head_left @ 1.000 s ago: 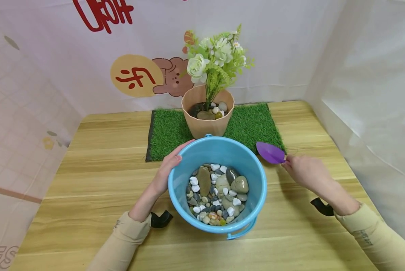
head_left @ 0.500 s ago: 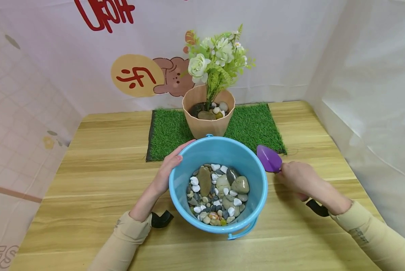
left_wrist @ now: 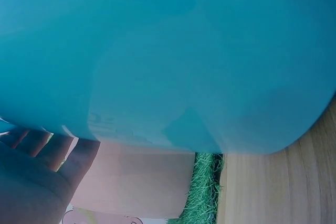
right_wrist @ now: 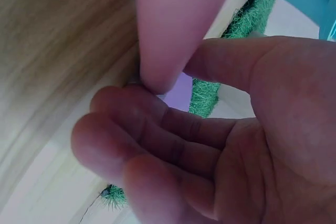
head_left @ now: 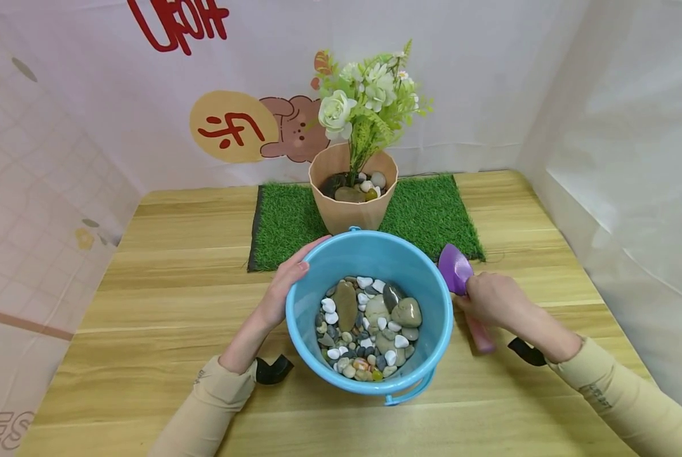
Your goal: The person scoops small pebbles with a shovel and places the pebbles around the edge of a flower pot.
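Observation:
A light blue bucket point(head_left: 369, 254) stands mid-table, tilted toward the near side, with many pebbles point(head_left: 369, 330) in its bottom. My left hand point(head_left: 280, 292) rests against its left side, thumb at the rim; in the left wrist view, fairly straight fingers point(left_wrist: 73, 161) touch the outer wall. Right of the bucket, my right hand point(head_left: 497, 301) pinches a small trowel near its neck. The trowel's purple blade point(head_left: 455, 270) points away, its pink handle point(head_left: 482, 336) toward the near side. In the right wrist view, the thumb touches the handle point(right_wrist: 178, 19) and the other fingers curl loosely below.
Behind the bucket, a peach flowerpot point(head_left: 352, 212) with white flowers point(head_left: 363, 95) and stones stands on a green turf mat point(head_left: 432, 209). The wooden table point(head_left: 175, 285) extends on both sides. White printed cloth point(head_left: 466, 95) hangs behind and beside it.
My right hand has moved left, toward the bucket. The trowel has turned so that its blade points away and its pink handle shows below the hand. Left hand and bucket stay put.

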Demonstrator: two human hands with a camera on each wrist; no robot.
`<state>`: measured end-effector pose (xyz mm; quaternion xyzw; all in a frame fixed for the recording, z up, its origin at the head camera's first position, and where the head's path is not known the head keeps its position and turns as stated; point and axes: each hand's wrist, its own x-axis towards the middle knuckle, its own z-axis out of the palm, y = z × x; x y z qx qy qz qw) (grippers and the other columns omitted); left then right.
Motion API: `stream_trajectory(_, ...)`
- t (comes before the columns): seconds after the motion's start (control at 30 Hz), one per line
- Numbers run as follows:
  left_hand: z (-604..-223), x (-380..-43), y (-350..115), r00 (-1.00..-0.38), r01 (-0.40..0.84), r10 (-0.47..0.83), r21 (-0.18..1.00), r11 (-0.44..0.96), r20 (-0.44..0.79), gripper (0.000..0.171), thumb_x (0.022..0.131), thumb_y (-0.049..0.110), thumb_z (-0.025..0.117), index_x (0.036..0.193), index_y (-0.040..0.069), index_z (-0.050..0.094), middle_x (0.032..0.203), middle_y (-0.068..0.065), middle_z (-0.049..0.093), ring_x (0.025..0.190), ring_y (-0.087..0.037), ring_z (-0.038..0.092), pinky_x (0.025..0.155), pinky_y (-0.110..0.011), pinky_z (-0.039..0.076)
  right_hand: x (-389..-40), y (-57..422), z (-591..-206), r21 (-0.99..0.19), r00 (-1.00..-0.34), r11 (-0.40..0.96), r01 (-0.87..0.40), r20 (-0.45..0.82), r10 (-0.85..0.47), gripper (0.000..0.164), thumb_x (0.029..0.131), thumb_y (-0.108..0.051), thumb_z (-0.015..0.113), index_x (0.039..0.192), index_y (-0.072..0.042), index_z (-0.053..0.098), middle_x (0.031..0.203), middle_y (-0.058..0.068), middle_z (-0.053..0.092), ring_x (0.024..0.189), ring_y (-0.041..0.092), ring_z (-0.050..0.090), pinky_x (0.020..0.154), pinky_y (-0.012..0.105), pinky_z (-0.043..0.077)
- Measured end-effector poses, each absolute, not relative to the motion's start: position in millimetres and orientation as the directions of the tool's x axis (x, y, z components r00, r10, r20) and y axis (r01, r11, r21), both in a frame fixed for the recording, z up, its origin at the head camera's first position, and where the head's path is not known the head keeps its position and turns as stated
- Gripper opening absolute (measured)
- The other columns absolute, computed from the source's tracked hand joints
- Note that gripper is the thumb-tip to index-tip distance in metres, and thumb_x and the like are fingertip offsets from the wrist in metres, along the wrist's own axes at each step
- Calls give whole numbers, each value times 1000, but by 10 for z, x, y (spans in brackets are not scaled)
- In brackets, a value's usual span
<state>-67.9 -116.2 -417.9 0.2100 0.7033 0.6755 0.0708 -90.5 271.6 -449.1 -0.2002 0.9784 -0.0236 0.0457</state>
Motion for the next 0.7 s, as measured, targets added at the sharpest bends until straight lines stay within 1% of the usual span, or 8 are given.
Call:
stream_trajectory(0.07,-4181,-678,-1164,-902,198,391,980,-3,184,68,102,28,32,163,0,32,165,-29,40,140,-16,56,108,-25,51,-901,2711,-4501,-63,-916,918,-392,-64,-395,52,96,-35,72,57,-16,44,56,0,49,49,15,47,43,31,41)
stream_trajectory(0.13,-4181,-676,-1164,-902,198,391,980,-3,184,68,102,28,32,164,0,32,165,-29,40,140,-15,56,108,-24,50,-897,2706,-4511,-66,-918,919,-390,-53,-393,52,96,-34,73,56,-16,44,55,0,49,48,15,47,43,31,40)
stream_trajectory(0.17,-4181,-676,-1163,-902,198,391,980,-3,184,68,102,28,32,164,0,32,165,-29,40,141,-19,55,108,-24,50,-895,2705,-4517,-68,-919,920,-386,-50,-390,52,96,-34,73,56,-16,44,55,0,49,48,15,47,42,30,40)
stream_trajectory(0.3,-4173,-676,-1154,-902,195,393,981,-3,181,68,102,28,31,163,-1,31,165,-29,39,146,-42,48,109,-28,50,-873,2698,-4534,-76,-929,928,-365,-44,-369,52,95,-34,74,56,-16,45,55,1,49,48,16,48,42,31,42)
stream_trajectory(0.33,-4172,-676,-1153,-902,194,393,981,-3,179,68,102,28,31,163,-1,31,165,-30,39,146,-44,47,109,-28,50,-869,2699,-4538,-77,-930,930,-360,-43,-364,52,95,-34,74,56,-16,45,55,1,49,48,16,48,41,31,42)
stream_trajectory(0.4,-4172,-676,-1151,-902,192,394,981,-5,178,68,102,28,31,164,-2,30,165,-30,39,145,-37,51,109,-29,51,-861,2699,-4547,-75,-934,933,-353,-37,-356,52,95,-34,75,56,-15,45,55,1,49,48,16,48,41,33,43)
stream_trajectory(0.57,-4178,-683,-1160,-904,193,389,981,-2,179,68,102,28,32,163,-1,31,164,-29,40,133,-2,57,108,-26,51,-853,2698,-4547,-66,-933,932,-357,-9,-359,53,94,-35,76,56,-16,44,54,1,48,47,16,47,41,34,43)
stream_trajectory(0.7,-4181,-704,-1192,-900,201,396,980,12,180,66,103,27,32,163,0,34,162,-30,42,129,-1,60,105,-27,54,-884,2694,-4462,-75,-932,931,-357,-38,-360,52,95,-37,74,59,-16,44,54,-1,46,48,14,46,42,28,39)
